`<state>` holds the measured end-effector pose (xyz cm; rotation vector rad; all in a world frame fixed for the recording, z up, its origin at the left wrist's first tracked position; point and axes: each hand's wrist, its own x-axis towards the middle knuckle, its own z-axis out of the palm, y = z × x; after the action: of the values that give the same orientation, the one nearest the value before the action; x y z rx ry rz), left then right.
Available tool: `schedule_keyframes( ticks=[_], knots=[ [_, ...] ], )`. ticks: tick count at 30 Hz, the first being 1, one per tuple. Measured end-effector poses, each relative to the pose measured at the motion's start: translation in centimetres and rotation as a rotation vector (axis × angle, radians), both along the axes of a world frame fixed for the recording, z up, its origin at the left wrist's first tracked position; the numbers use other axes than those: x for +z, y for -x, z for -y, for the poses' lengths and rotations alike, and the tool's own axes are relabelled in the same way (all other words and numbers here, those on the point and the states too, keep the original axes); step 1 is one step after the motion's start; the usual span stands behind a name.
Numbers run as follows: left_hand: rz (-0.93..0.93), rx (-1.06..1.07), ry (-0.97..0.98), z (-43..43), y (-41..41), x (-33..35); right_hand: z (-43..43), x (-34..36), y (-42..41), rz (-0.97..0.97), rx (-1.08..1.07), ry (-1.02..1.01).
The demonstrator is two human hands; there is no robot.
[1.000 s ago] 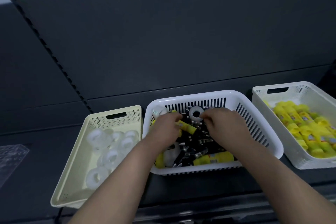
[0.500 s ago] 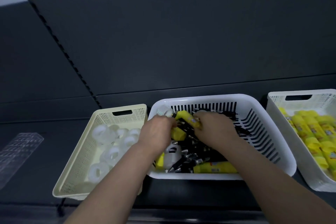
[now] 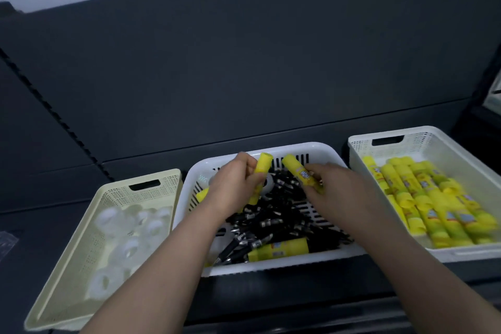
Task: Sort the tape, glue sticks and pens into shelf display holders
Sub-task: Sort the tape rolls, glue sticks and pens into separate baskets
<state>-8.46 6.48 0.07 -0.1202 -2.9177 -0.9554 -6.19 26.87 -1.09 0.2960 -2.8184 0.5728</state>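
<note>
Glue stick stands almost upright in the left hand, whose fingers curl round its lower half, over the back left of the middle basket. The right hand grips a second stick by its lower end, with the cap tilted left toward the first. The two caps are near but apart, and so are the hands. Both sticks are held above the pens, a black heap covering most of the middle basket's floor. A loose stick lies along that basket's front wall, and a tape roll shows just right of the left hand.

Left of the middle basket, just beside its rim, sits the cream basket with tape rolls. Right of the middle basket, across a narrow dark gap, the right basket holds sorted sticks in rows. Behind the middle basket the back panel rises close to the rim, and the space above all three baskets is open. A strip of dark shelf runs left of the cream basket and in front of the middle basket.
</note>
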Motion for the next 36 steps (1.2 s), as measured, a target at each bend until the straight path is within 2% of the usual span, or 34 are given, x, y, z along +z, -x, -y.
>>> schedule_keyframes(
  ticks=[6, 10, 15, 20, 22, 29, 36],
  knots=[
    [0.073, -0.031, -0.296, -6.9, 1.2, 1.1, -5.1, 0.3, -0.8, -0.072, -0.218, -0.019],
    [0.087, -0.119, -0.325, -12.8, 2.1, 1.0, -11.3, -0.3, -1.3, -0.003, -0.453, -0.134],
    [0.111, -0.238, -0.172, -19.4, 2.7, 0.4, -16.4, -1.9, -1.3, 0.168, -0.531, -0.190],
    [-0.004, -0.239, 0.200, -23.3, 3.4, -0.3, -17.6, -1.4, -1.1, 0.081, -0.531, -0.206],
    [-0.051, -0.230, 0.284, -23.7, 3.6, -0.4, -17.3, -1.2, -0.9, 0.064, -0.499, -0.173],
    [-0.117, -0.180, 0.276, -18.8, 3.8, 1.2, -13.7, 0.1, 0.2, 0.018, -0.347, -0.163],
    [-0.014, -0.042, 0.310, -9.6, 1.5, 1.7, -6.8, 0.5, 1.5, -0.031, -0.118, -0.156]
  ],
)
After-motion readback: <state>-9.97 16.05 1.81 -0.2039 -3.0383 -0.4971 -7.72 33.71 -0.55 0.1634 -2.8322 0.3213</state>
